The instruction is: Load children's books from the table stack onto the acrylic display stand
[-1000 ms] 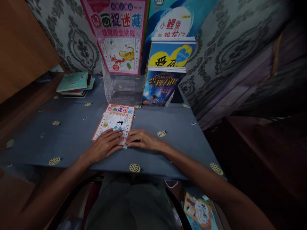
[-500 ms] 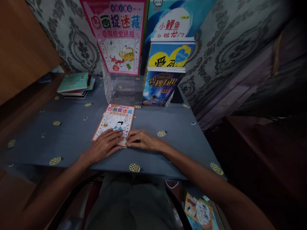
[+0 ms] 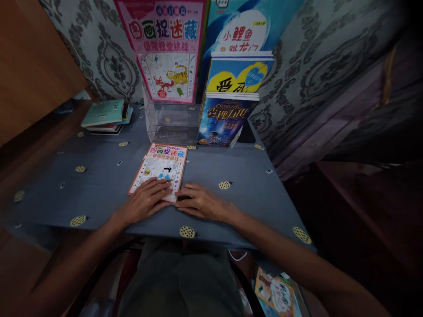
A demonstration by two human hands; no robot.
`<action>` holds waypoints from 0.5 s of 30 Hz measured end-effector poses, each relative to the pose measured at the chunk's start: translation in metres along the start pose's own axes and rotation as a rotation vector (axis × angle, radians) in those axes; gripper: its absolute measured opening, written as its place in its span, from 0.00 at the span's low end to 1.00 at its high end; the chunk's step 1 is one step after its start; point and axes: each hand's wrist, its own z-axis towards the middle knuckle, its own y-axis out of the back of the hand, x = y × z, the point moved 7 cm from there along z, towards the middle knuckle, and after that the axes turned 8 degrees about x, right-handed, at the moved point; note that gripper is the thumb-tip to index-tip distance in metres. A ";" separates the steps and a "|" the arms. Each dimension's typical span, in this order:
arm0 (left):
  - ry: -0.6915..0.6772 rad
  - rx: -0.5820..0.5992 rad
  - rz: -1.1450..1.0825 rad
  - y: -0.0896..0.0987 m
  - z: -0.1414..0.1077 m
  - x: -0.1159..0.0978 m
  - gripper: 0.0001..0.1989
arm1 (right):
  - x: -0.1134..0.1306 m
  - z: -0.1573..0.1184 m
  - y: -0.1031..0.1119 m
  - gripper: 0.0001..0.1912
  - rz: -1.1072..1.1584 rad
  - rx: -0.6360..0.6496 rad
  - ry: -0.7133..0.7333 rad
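Observation:
A thin picture book [image 3: 174,166] with an orange-edged cover lies closed on the cloth-covered table. The cover has colourful Chinese characters and a drawing of a figure in blue. My left hand [image 3: 147,199] rests flat across the lower part of the cover, its fingers stretched out and hiding some of the drawing. At the book's lower right corner is my right hand [image 3: 201,202], its fingers curled and its thumb underneath, the tips at the book's edge. A dark gap shows between that thumb and the fingers.
Behind the book, a clear plastic stand [image 3: 170,127] holds a pink book [image 3: 165,57] and a dark blue book [image 3: 222,125] among others. A stack of books [image 3: 104,113] lies at the back left. Below the table's right side are more books [image 3: 276,290].
The fingers and thumb of my right hand have spread a little at the book's corner, and its wrist has turned slightly. My left hand stays on the cover. The view has shifted slightly.

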 end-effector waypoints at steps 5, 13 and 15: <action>0.012 0.022 0.006 -0.001 0.000 0.001 0.18 | 0.010 -0.004 -0.003 0.12 -0.179 0.048 -0.080; -0.003 0.065 0.017 0.001 0.000 -0.002 0.16 | 0.010 -0.006 -0.008 0.12 -0.241 0.118 -0.126; -0.023 0.092 0.014 0.001 -0.001 -0.006 0.16 | 0.010 -0.007 -0.008 0.11 -0.247 0.098 -0.111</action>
